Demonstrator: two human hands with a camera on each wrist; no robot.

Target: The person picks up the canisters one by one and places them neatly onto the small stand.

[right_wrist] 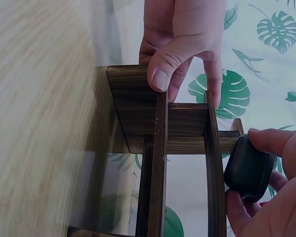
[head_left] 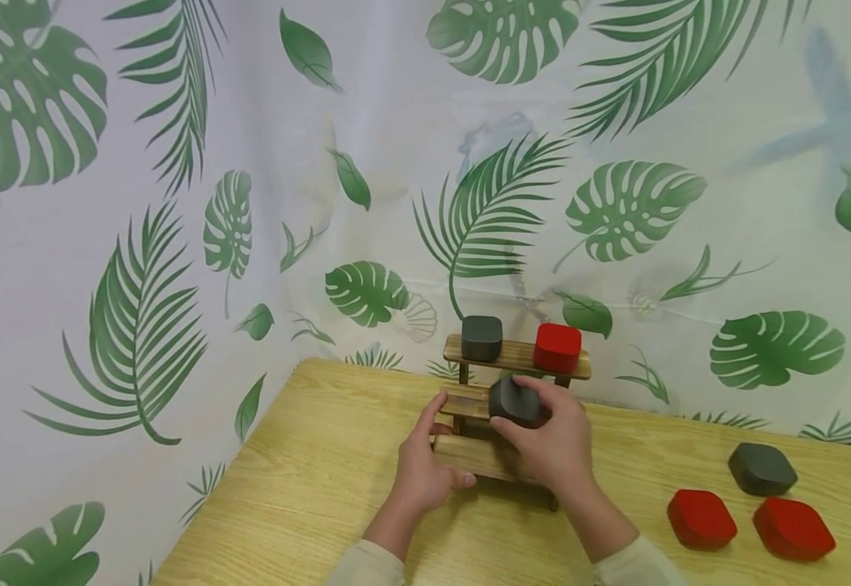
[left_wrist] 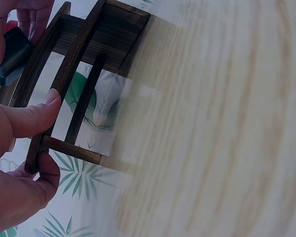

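Note:
A small three-step wooden shelf [head_left: 478, 456] stands near the back of the table. My left hand [head_left: 423, 474] grips its left end, the thumb on the front of the lowest step and the fingers around the side. In my right hand [head_left: 563, 439], a dark grey rounded block [head_left: 515, 402] is pinched between thumb and fingers at the middle step; whether it rests on the wood I cannot tell. The right wrist view shows this block [right_wrist: 248, 168] close beside a step's edge. On the top step sit another dark grey block [head_left: 481, 338], left, and a red block [head_left: 558, 347], right.
To the right on the wooden table [head_left: 286, 480] lie a dark grey block [head_left: 762, 469] and two red blocks, one nearer [head_left: 701, 519] and one further right [head_left: 794, 529]. A white leaf-printed cloth [head_left: 388, 220] hangs behind the shelf and along the left side.

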